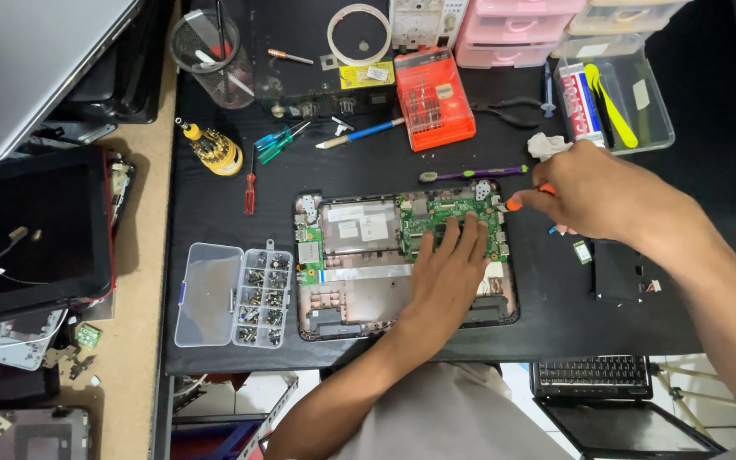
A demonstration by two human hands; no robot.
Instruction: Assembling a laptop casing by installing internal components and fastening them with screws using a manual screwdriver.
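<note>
Screwdriver [523, 198] with orange handle we hold in our closed right hand [594, 198], tip pointing left at the opened laptop's [359, 290] upper right corner; our left hand [449, 264] lies flat on its green board [419, 217].

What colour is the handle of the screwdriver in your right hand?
Orange, seen in the head view: screwdriver in the right hand.

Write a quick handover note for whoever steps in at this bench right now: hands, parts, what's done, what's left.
Left hand: flat on the green circuit board inside the opened small laptop base, holding nothing.
Right hand: grip on an orange-handled screwdriver, tip at the base's upper right corner.
Clear plastic screw organiser box: open, left of the base.
Done: cover off, internals exposed.
Left: the board is still seated in the base.
</note>
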